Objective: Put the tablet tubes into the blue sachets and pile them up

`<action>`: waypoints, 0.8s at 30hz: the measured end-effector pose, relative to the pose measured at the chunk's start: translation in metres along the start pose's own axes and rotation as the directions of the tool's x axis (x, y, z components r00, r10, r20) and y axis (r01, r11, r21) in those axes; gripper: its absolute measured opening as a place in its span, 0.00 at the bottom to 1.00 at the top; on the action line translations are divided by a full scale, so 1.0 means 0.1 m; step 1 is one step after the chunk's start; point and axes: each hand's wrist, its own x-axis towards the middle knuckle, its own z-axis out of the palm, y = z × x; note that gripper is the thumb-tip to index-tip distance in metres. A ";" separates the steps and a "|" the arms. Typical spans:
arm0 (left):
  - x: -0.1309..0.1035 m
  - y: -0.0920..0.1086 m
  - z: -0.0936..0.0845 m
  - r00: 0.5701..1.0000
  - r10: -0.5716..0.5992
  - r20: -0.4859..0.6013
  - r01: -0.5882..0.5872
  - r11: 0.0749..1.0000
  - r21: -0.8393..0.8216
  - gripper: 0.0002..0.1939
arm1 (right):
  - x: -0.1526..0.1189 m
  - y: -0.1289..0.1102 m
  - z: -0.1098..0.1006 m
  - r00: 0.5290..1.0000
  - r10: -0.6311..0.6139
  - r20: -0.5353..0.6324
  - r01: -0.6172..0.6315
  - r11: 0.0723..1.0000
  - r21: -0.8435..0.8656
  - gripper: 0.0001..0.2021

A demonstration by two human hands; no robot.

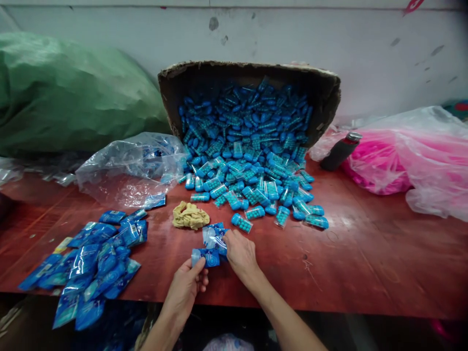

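Observation:
My left hand (187, 284) is closed on a small blue printed packet (211, 258), pinched between thumb and fingers at its left end. Just right of it and a bit farther away, my right hand (239, 249) has its fingers pressed together on more blue packets (214, 233) above the table. Whether these packets are filled or flat, I cannot tell. Beyond my hands lies a crumpled yellowish cloth-like piece (190, 216). Small clear capsule-shaped containers with blue caps and turquoise balls (242, 223) lie loose nearby.
A tipped cardboard box (331, 105) spills the blue containers onto the red table (351, 263). Filled blue packets (86, 261) are heaped at left, some over the front edge. Behind them are a clear plastic bag (109, 168) and green sack (73, 92). A dark bottle (338, 153) leans beside pink bags (420, 156).

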 end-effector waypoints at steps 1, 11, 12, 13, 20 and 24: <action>-0.02 0.01 0.01 1.000 0.010 -0.015 -0.011 1.000 -0.028 0.16 | -0.02 -0.01 -0.03 1.000 -0.015 -0.011 0.015 1.000 -0.024 0.08; 0.08 -0.02 0.18 0.997 0.049 -0.054 -0.051 0.998 -0.023 0.15 | -0.12 0.11 -0.10 0.993 -0.044 -0.108 0.044 0.999 0.002 0.13; 0.08 -0.02 0.17 0.997 0.049 -0.063 -0.050 0.999 -0.019 0.15 | -0.11 0.12 -0.09 0.996 -0.042 -0.075 0.042 0.999 0.000 0.11; 0.07 -0.01 0.15 0.996 0.054 -0.065 -0.055 0.998 -0.016 0.15 | -0.10 0.13 -0.09 0.998 -0.047 -0.053 0.046 0.999 -0.008 0.10; -0.02 0.05 0.20 0.992 0.127 -0.014 -0.127 0.992 0.027 0.15 | -0.14 0.04 -0.22 0.989 0.068 0.133 -0.142 0.709 0.691 0.15; 0.04 0.00 0.32 0.979 0.202 0.025 -0.203 0.974 0.101 0.15 | -0.16 -0.01 -0.19 0.952 0.059 0.299 -0.294 0.438 0.850 0.06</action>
